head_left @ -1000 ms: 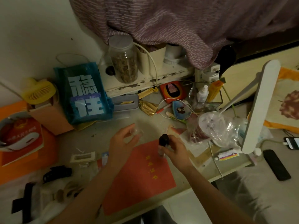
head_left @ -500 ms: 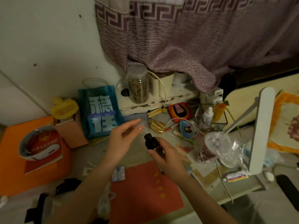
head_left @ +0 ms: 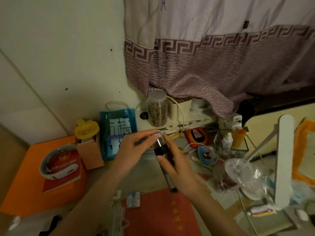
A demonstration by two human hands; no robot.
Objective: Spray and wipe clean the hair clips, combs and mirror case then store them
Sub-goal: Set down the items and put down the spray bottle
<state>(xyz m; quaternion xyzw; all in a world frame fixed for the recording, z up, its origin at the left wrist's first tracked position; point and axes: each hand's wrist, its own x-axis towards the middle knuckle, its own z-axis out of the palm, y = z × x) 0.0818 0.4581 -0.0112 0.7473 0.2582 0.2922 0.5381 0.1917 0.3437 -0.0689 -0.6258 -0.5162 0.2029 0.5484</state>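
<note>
Gripping 1 spray bottle point(head_left: 165, 156) in my right hand point(head_left: 177, 166), fingers curled round it, bottle tilted, nozzle up-left. My left hand point(head_left: 136, 149) pinches 1 clear cap point(head_left: 156, 135) at the nozzle tip. Both forearms raised over the desk point(head_left: 144, 178); 2 hands meet above 1 red booklet point(head_left: 162, 213).

right hand point(head_left: 179, 166) grips dark spray bottle point(head_left: 164, 156), tilted | left hand point(head_left: 134, 149) pinches clear cap point(head_left: 156, 135) at bottle's top | below: red booklet point(head_left: 162, 213) on desk point(head_left: 136, 174) | behind: blue bag point(head_left: 117, 132), yellow fan point(head_left: 87, 129), jar point(head_left: 157, 109)
</note>
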